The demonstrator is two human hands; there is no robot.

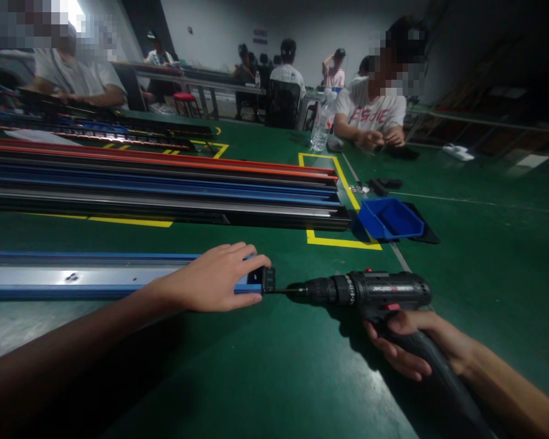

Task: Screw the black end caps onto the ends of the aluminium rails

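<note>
My left hand (219,277) is closed over the right end of a long blue and silver metal rail (105,277), which lies on the green table. Thumb and fingers grip its sides next to a black end cap (269,280). In my right hand (407,341) is a black cordless drill (379,289), its handle wrapped by the fingers. The drill lies level and points left. Its long thin bit (283,291) reaches the end cap near its lower edge; the screw, if any, is too small to see.
Beyond the rail lie several long orange, blue and black rails (165,189). A blue plastic bin (388,218) sits past the yellow tape (348,244). A water bottle (321,125) stands farther back. A co-worker (370,110) sits across the table, another person (77,79) at far left.
</note>
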